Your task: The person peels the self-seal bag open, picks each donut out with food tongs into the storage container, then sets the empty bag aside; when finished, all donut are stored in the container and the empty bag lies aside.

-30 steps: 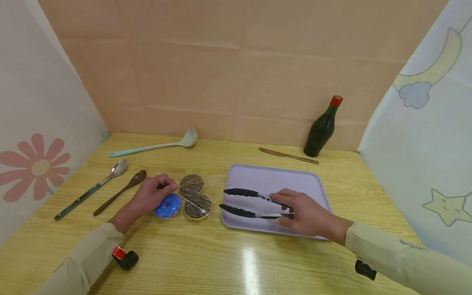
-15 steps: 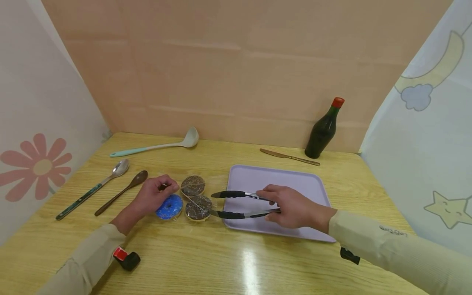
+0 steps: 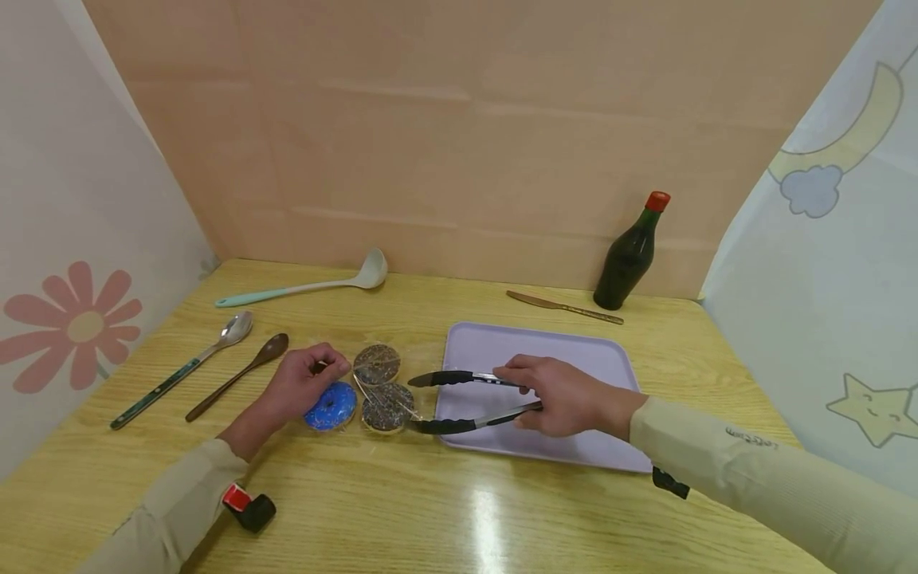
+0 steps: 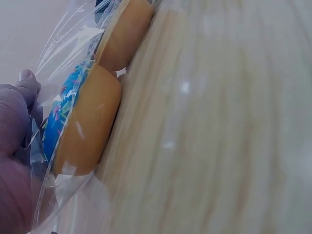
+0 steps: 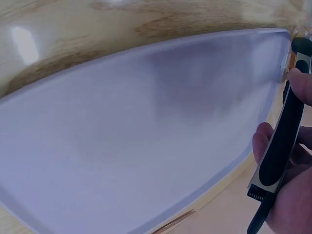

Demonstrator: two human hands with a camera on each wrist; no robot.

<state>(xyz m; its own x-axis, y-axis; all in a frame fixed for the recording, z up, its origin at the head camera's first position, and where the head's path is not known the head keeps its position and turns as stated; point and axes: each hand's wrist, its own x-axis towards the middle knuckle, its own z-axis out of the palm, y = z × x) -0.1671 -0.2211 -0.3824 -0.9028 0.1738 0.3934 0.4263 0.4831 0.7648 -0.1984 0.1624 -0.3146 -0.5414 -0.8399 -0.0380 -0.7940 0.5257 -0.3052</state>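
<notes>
My left hand [image 3: 297, 388] pinches the crinkly wrapper beside the blue doughnut [image 3: 329, 405], my right hand [image 3: 566, 396] grips spread tongs [image 3: 459, 400] straddling the soft, light chocolate doughnut [image 3: 387, 406] left of the lilac tray [image 3: 574, 351]; best squeezed gently across its sides.

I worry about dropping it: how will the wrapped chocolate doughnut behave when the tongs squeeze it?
The chocolate doughnut probably weighs little. Its glossy clear wrap may slip between the tongs that the right hand holds. Lying flat, it seems unlikely to roll.
</notes>
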